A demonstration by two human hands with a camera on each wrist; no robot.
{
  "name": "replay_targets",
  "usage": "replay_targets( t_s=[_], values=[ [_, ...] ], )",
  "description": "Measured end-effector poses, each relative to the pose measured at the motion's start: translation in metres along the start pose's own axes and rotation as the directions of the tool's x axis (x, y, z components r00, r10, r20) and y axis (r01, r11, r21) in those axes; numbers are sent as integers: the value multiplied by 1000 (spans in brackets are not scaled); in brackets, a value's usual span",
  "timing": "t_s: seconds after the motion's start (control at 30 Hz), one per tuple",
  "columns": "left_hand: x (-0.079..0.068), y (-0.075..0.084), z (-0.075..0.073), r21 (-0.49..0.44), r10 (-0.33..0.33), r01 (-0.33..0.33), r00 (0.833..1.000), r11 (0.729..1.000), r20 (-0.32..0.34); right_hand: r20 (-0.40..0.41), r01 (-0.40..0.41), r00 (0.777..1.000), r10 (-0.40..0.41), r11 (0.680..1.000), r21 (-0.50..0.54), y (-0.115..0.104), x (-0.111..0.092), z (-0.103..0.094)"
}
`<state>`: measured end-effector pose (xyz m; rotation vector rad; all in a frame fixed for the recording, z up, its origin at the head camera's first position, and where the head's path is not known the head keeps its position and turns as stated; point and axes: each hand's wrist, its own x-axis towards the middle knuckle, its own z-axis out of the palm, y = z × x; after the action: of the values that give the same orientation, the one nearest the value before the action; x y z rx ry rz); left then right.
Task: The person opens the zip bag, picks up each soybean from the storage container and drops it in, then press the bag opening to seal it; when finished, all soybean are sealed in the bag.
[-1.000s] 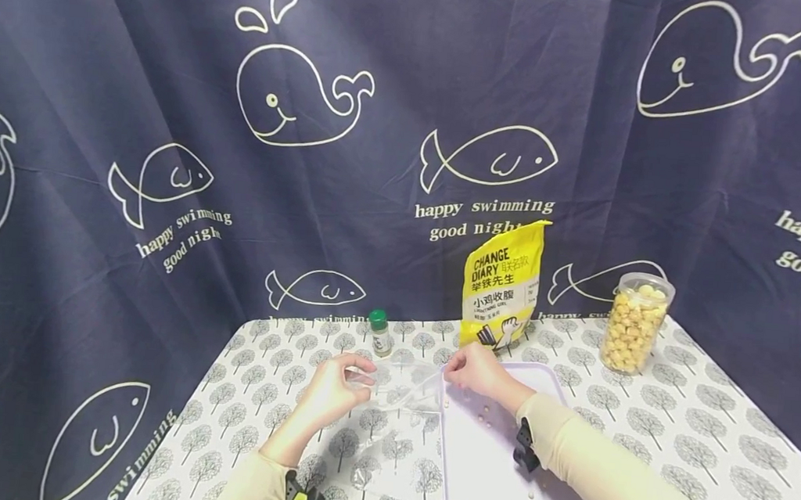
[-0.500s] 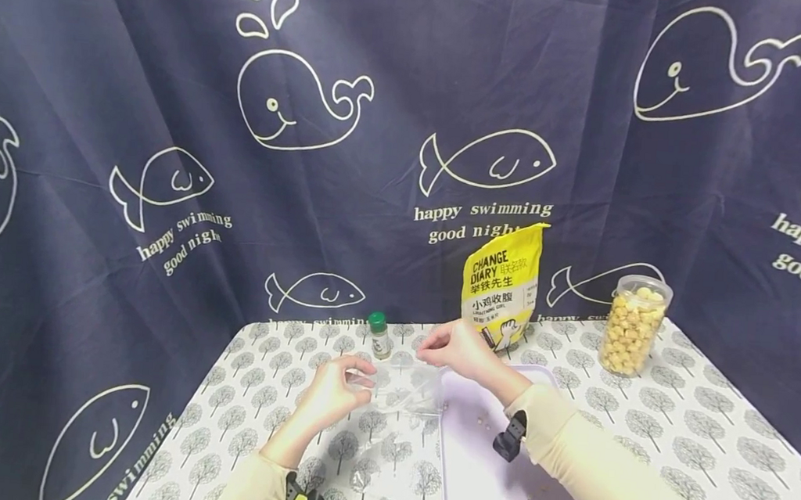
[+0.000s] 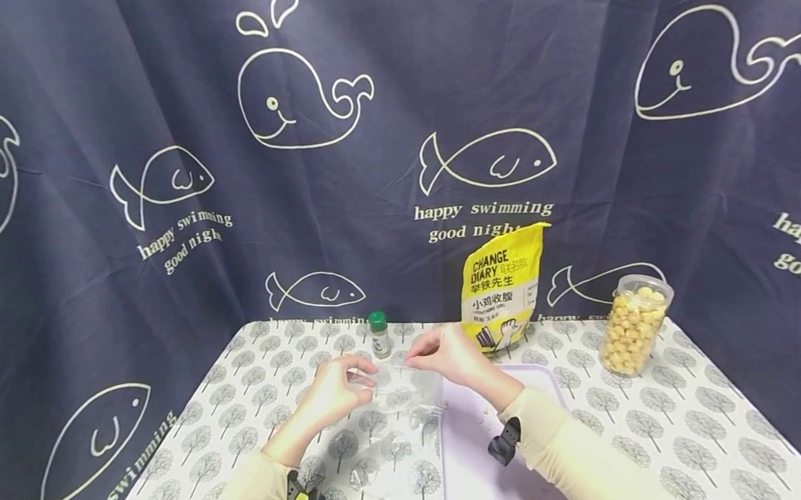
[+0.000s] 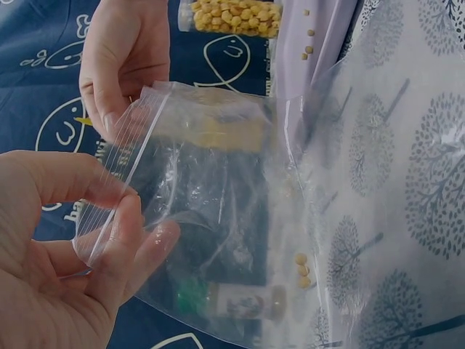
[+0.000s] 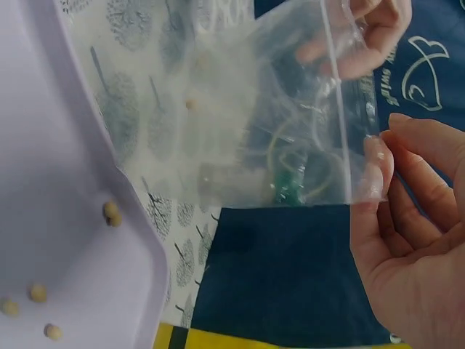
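A clear zip-lock bag (image 3: 396,397) hangs between both hands in the head view. My left hand (image 3: 336,390) pinches its zip edge, as the left hand (image 4: 80,251) shows in the left wrist view. My right hand (image 3: 452,354) pinches the same edge farther along; in the right wrist view the right hand (image 5: 421,196) has thumb and forefinger together at the bag's corner. A few small round yellowish pieces (image 4: 301,270) show low in the bag. Through the film appears a small green-capped bottle (image 3: 379,336), standing on the table behind the bag.
A lilac tray (image 3: 474,476) with several loose round pieces (image 5: 112,213) lies under the right forearm. Behind it stand a yellow snack pouch (image 3: 503,289) and a clear jar of yellow pieces (image 3: 636,325). A dark whale-print curtain (image 3: 402,46) hangs at the table's back.
My right hand has moved left from the tray's corner along the bag's top edge, closer to the left hand. The left hand has stayed in place.
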<state>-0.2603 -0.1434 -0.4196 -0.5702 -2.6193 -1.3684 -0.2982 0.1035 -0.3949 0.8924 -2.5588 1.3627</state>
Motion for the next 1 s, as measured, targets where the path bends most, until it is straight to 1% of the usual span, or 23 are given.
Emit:
replay_targets(
  t_s=[0.13,0.23,0.3,0.43,0.53,0.63,0.73,0.8,0.87,1.0],
  values=[
    [-1,-2,1,-6,-8,8,1000,1000,5,-37,-57,998,58,998,8,4,-6,-17],
    [-2,-3,2,-17,-16,16,1000,1000,9,-69,-100,993,98,995,-26,12,-14,-33],
    [-3,-4,2,-21,-15,16,1000,1000,13,-86,-112,990,108,993,-48,22,-20,-45],
    [-3,-3,1,-27,-11,12,1000,1000,20,-121,-155,982,148,986,-53,46,-35,-66],
    [-3,-3,0,-32,-18,19,1000,999,19,-128,-212,970,205,976,-46,65,-47,-75],
    [-4,-4,-1,-29,-28,29,1000,999,13,-93,-271,959,267,962,-35,83,-60,-76],
    [-5,-4,-1,-26,-39,39,999,999,11,-28,-290,957,289,956,-39,97,-74,-69],
    [-5,-3,-2,-22,-37,37,999,999,11,9,-274,961,275,961,-42,102,-81,-62],
    [-4,-2,-1,-21,-27,27,1000,999,10,34,-245,968,248,966,-78,104,-86,-54],
    [-3,-1,1,-29,-10,11,1000,1000,8,73,-193,977,202,975,-110,105,-90,-39]
  ],
)
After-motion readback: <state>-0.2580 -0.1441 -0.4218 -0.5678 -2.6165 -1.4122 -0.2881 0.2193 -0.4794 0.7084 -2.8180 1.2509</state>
